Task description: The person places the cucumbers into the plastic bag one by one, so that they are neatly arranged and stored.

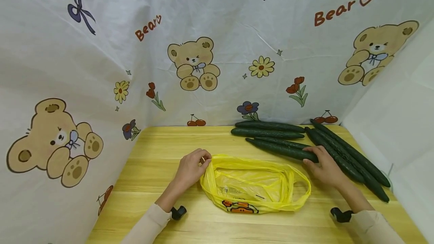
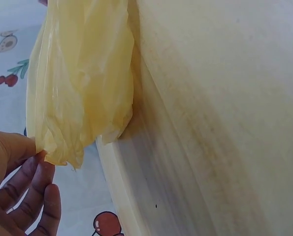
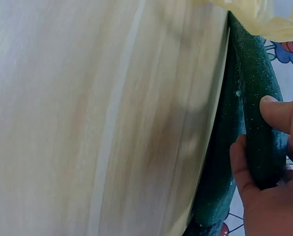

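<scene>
A yellow plastic bag (image 1: 271, 205) lies on the table with its mouth spread and a printed cartoon on its near side. At its left end my left hand (image 1: 192, 168) pinches the rim between thumb and index finger; in the left wrist view the film (image 2: 82, 73) gathers at those fingertips. My right hand (image 1: 325, 168) grips the right end of a dark green cucumber (image 1: 278, 150) beyond the bag. The right wrist view shows thumb and fingers round this cucumber (image 3: 257, 73), with another cucumber (image 3: 217, 162) alongside it.
Two cucumbers (image 1: 268, 133) lie side by side at the back of the wooden table (image 1: 162, 150). Several more cucumbers (image 1: 349, 153) slant along the right edge. A bear-printed sheet (image 1: 230, 48) hangs behind and at the left, close to the table's edges.
</scene>
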A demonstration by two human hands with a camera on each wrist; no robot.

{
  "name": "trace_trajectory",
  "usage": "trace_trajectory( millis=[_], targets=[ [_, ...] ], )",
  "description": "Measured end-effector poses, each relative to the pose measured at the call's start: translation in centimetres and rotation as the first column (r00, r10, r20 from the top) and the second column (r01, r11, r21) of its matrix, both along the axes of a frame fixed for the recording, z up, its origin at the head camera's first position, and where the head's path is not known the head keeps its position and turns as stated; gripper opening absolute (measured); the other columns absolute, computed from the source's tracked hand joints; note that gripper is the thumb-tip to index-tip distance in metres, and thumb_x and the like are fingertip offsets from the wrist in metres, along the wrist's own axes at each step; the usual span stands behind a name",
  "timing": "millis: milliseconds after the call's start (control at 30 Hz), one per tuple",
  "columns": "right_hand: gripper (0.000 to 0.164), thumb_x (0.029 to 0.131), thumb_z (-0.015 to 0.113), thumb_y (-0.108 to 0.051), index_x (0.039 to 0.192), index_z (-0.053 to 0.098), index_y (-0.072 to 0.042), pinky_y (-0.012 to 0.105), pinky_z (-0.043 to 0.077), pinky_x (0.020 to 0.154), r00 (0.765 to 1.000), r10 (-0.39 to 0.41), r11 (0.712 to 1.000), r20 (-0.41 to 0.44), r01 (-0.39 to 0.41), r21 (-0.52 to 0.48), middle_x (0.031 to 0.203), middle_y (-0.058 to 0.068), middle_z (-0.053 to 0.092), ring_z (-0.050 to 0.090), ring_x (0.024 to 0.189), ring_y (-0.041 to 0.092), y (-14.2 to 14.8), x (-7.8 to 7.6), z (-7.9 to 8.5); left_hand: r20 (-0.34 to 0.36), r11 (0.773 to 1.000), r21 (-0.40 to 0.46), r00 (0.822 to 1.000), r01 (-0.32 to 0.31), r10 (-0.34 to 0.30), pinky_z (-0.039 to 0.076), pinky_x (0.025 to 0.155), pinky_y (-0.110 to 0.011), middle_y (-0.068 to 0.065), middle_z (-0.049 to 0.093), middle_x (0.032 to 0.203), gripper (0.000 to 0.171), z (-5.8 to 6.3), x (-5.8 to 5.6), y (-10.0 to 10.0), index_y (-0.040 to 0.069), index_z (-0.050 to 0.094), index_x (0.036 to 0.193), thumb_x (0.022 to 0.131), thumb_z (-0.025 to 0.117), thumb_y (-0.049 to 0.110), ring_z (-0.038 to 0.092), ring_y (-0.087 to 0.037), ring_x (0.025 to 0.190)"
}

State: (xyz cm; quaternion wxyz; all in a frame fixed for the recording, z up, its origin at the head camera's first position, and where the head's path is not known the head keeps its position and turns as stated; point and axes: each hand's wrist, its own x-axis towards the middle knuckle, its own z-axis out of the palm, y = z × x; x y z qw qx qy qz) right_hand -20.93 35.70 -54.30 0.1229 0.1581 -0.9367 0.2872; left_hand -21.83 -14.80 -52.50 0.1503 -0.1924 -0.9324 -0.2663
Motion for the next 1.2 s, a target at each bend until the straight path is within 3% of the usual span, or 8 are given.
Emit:
trace_trajectory(
  millis=[167, 333, 533, 667, 767, 900, 1033, 1200],
  targets=[
    [0.042, 0.108, 0.067, -0.018, 0.144, 0.058, 0.001, 0.061, 0.058, 0.090, 0.995, -0.005, 0.999, 0.096, 0.010, -0.046, 0.136, 0.030, 0.061, 0.072, 0.101, 0.038, -0.2, 0.2, 0.3, -0.006, 1.000, 0.006, 1.000, 0.001, -0.001, 0.055, 0.070, -0.024, 0.011, 0.073, 0.092, 0.009, -0.1, 0.0, 0.1, 0.025, 0.077, 0.101, 0.097, 0.082, 0.018, 0.068, -0.005, 0.079],
    [0.043, 0.109, 0.064, -0.018, 0.147, 0.055, 0.001, 0.072, 0.051, 0.096, 0.994, -0.004, 0.997, 0.110, 0.012, -0.075, 0.145, 0.034, 0.057, 0.067, 0.117, 0.051, -0.4, 0.5, 0.5, -0.019, 1.000, 0.011, 1.000, 0.007, -0.007, 0.057, 0.072, -0.025, 0.011, 0.073, 0.091, 0.010, 0.0, -0.1, 0.1, 0.025, 0.078, 0.100, 0.097, 0.082, 0.017, 0.069, -0.005, 0.081],
    [0.042, 0.110, 0.064, -0.019, 0.147, 0.056, -0.001, 0.037, 0.055, 0.092, 0.996, -0.009, 0.994, 0.087, 0.018, -0.106, 0.146, 0.031, 0.057, 0.063, 0.122, 0.050, -0.7, 0.8, 1.1, -0.036, 1.000, 0.012, 0.999, 0.005, -0.004, 0.056, 0.071, -0.025, 0.011, 0.073, 0.090, 0.010, 0.2, 0.0, 0.1, 0.025, 0.077, 0.099, 0.096, 0.083, 0.017, 0.068, -0.006, 0.081],
    [0.040, 0.110, 0.064, -0.022, 0.146, 0.058, -0.004, 0.013, 0.042, 0.088, 0.996, -0.036, 0.990, 0.084, 0.047, -0.135, 0.146, 0.029, 0.059, 0.061, 0.123, 0.028, -0.7, 1.2, 1.3, -0.042, 1.000, 0.009, 0.999, 0.001, -0.001, 0.055, 0.071, -0.024, 0.012, 0.071, 0.089, 0.011, 0.3, -0.1, 0.0, 0.026, 0.076, 0.097, 0.096, 0.083, 0.017, 0.066, -0.007, 0.082],
    [0.040, 0.111, 0.063, -0.023, 0.146, 0.059, -0.006, 0.008, 0.038, 0.088, 0.995, -0.050, 0.986, 0.082, 0.063, -0.156, 0.145, 0.026, 0.060, 0.055, 0.124, 0.016, -0.5, 1.4, 1.3, -0.044, 1.000, 0.011, 0.999, 0.003, -0.002, 0.055, 0.072, -0.024, 0.012, 0.071, 0.089, 0.011, 0.3, -0.2, -0.1, 0.026, 0.075, 0.095, 0.096, 0.082, 0.017, 0.066, -0.008, 0.083],
    [0.041, 0.112, 0.061, -0.024, 0.149, 0.057, -0.006, 0.005, 0.035, 0.088, 0.993, -0.048, 0.982, 0.107, 0.067, -0.179, 0.149, 0.027, 0.057, 0.053, 0.130, 0.019, -0.3, 1.9, 1.6, -0.042, 1.000, 0.011, 0.999, 0.008, -0.008, 0.056, 0.072, -0.025, 0.012, 0.072, 0.090, 0.011, 0.3, -0.2, -0.2, 0.026, 0.075, 0.096, 0.096, 0.081, 0.017, 0.067, -0.008, 0.083],
    [0.043, 0.111, 0.062, -0.022, 0.150, 0.056, -0.006, 0.003, 0.035, 0.084, 0.992, -0.040, 0.977, 0.123, 0.065, -0.202, 0.151, 0.028, 0.056, 0.051, 0.122, -0.005, 0.2, 2.7, 2.2, -0.016, 1.000, -0.003, 1.000, 0.011, -0.011, 0.056, 0.073, -0.024, 0.013, 0.072, 0.090, 0.008, 0.4, -0.3, -0.3, 0.026, 0.075, 0.097, 0.097, 0.080, 0.019, 0.066, -0.005, 0.083],
    [0.043, 0.111, 0.061, -0.017, 0.151, 0.054, -0.005, 0.015, 0.038, 0.070, 0.993, -0.023, 0.973, 0.115, 0.049, -0.226, 0.140, -0.009, 0.058, 0.051, 0.085, -0.004, 0.8, 3.7, 3.3, -0.019, 0.999, -0.041, 1.000, 0.014, -0.015, 0.052, 0.070, -0.022, 0.013, 0.070, 0.088, 0.010, 0.5, -0.7, -0.2, 0.027, 0.073, 0.095, 0.098, 0.078, 0.020, 0.064, -0.006, 0.081]
  ],
)
